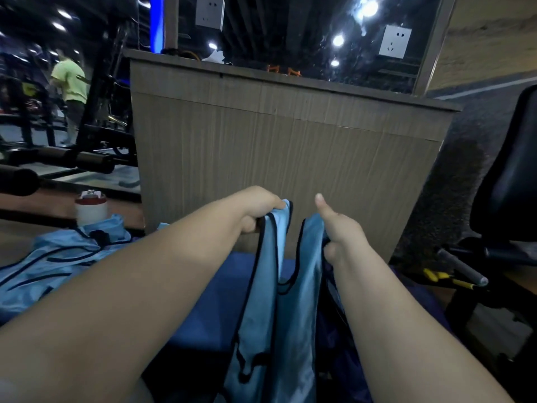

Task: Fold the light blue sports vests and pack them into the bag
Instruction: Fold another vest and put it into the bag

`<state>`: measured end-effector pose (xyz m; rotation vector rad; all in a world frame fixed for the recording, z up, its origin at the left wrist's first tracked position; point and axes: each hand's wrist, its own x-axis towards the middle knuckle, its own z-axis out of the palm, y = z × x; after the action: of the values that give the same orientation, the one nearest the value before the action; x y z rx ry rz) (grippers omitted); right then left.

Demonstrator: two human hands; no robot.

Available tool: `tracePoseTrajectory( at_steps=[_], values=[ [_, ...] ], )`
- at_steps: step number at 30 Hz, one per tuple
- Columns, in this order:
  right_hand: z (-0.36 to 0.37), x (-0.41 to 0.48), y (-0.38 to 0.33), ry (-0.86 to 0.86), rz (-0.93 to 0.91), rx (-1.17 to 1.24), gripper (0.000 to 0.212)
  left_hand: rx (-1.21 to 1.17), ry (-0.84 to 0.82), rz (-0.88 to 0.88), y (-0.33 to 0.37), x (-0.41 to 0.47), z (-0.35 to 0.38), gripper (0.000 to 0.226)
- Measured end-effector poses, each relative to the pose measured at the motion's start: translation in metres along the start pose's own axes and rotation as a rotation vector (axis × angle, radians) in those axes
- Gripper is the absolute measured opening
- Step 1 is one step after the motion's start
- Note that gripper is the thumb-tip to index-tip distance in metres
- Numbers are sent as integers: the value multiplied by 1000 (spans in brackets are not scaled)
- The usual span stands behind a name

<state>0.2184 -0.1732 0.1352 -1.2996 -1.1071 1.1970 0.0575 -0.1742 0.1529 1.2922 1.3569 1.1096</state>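
Note:
A light blue sports vest [273,309] with dark trim hangs in the air in front of me, held up by its two shoulder straps. My left hand [258,209] grips the left strap with curled fingers. My right hand [338,231] grips the right strap, its thumb sticking up. The vest's body drops down over a blue mat [215,289]. A heap of more light blue vests [55,257] lies on the floor at my left. A dark purple fabric [340,344], perhaps the bag, shows under my right forearm, mostly hidden.
A tall wooden counter [290,158] stands right ahead. A red and white container [91,209] sits beside the vest heap. Gym machines [58,158] fill the left, a black bench [508,199] the right. A person in a yellow shirt [71,82] stands far left.

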Motion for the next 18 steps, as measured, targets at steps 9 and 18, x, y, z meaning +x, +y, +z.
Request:
tracePoseTrajectory(
  at_steps=[9, 18],
  values=[
    [30, -11, -5, -164, -221, 184, 19, -260, -134, 150, 2, -5, 15, 19],
    [25, -13, -10, -213, -274, 116, 24, -238, 34, 219, -1, -12, 6, 28]
  ],
)
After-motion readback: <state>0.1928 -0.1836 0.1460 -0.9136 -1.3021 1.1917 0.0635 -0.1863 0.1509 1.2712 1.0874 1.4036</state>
